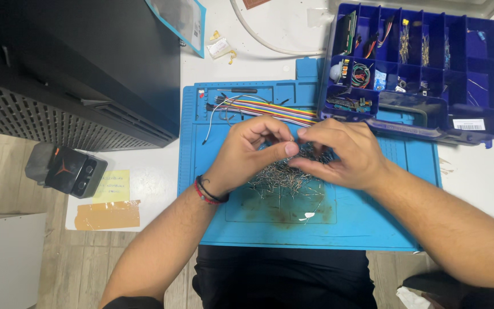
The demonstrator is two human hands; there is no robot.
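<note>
**Inspector:** Head view. Take the blue work mat (373, 229) as reference. What lies at its centre?

**Assistant:** A loose pile of thin metal-legged components (281, 177), spread over the middle of the mat. Both hands are directly above it.

**Inspector:** State of the left hand (253, 151)?

**Assistant:** Fingers curled inward, thumb pressed toward the fingertips in a pinch. It meets the other hand just over the upper part of the pile. The pinched item is too small to identify. A red and black wristband (208, 191) sits on that wrist.

**Inspector:** The right hand (344, 154)?

**Assistant:** Also curled, fingertips drawn together against the left thumb. Whether it grips a single component, I cannot tell.

**Inspector:** Surroundings, relative to the mat?

**Assistant:** A bundle of multicoloured ribbon wires (270, 107) lies along its upper edge. A blue compartment box (475, 68) holding small electronic parts overlaps its upper right corner. A large black case (75, 68) stands to the upper left, off the mat. A yellow note (111, 186) and a black device (67, 169) lie left of the mat.
</note>
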